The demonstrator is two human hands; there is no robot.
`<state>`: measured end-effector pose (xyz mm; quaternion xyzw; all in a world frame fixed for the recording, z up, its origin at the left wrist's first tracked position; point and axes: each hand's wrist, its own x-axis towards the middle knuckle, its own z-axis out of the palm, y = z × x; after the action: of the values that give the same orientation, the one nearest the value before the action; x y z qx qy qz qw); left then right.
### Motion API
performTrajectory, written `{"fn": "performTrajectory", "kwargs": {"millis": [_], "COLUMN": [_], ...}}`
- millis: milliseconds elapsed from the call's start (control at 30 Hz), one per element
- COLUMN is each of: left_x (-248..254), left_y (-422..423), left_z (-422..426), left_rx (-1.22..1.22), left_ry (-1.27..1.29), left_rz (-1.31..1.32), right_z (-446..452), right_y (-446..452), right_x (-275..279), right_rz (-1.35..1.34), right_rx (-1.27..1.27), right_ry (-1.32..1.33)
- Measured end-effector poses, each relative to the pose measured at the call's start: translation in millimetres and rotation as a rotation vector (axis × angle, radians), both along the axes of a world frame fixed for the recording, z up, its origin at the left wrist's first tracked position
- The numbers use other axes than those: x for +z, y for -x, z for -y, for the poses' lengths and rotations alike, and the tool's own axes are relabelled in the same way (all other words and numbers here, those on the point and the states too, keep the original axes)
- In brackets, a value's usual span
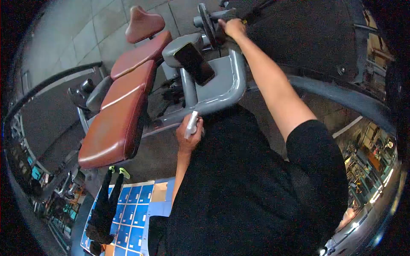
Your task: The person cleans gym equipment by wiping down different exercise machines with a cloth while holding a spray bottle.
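Observation:
My left hand (pixel 188 135) is closed around a small white hand-held object (pixel 191 123), close to the grey machine frame (pixel 218 102); its exact kind is unclear. My right hand (pixel 235 29) reaches far forward to the upper end of the machine, beside a dark round plate (pixel 207 21) and a grey bar (pixel 229 13). Its fingers are curled, and whatever lies under them is hidden. Between the two hands, a flat black rectangular piece (pixel 194 64) leans against a grey rounded pad (pixel 181 47).
A brown padded bench (pixel 115 123) with a separate head pad (pixel 143 24) runs along the left. Curved rails (pixel 341 96) border the machine. A person in dark clothes (pixel 102 209) stands by blue lockers (pixel 132 213). Gym equipment (pixel 367 166) fills the right edge.

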<state>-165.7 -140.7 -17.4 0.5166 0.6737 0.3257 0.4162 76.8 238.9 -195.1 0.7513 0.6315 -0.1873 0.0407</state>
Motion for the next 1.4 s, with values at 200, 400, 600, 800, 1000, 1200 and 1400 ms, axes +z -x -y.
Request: {"fn": "performTrajectory", "kwargs": {"millis": [200,400,600,800,1000,1200,1400], "left_x": [-15.4,-19.4,-35.7,-19.0,-14.8,-14.5,-11.3], "left_y": [0.7,9.7,14.7,13.8,9.6,7.8,6.1], "left_z": [5.8,10.8,9.5,3.0,3.0,5.1,7.7], "left_rx": [0.071,0.019,-0.061,-0.118,-0.081,-0.021,0.011], "left_ry": [-0.066,0.013,-0.151,-0.150,-0.116,-0.034,-0.015], "left_rz": [0.065,0.140,0.090,-0.013,-0.037,0.041,0.080], "right_z": [-28.1,75.4,279.4,234.1,112.2,6.1,-2.2], "right_y": [-16.5,-22.7,2.2,7.2,4.4,8.6,-15.9], "right_x": [-40.3,46.2,111.1,117.9,71.9,27.9,-6.7], "right_rz": [-0.040,-0.316,-0.334,-0.304,-0.205,-0.115,-0.290], "right_rx": [-0.138,-0.123,-0.349,-0.386,-0.209,-0.117,-0.191], "right_ry": [-0.029,-0.016,-0.156,-0.081,-0.009,-0.016,-0.042]}}
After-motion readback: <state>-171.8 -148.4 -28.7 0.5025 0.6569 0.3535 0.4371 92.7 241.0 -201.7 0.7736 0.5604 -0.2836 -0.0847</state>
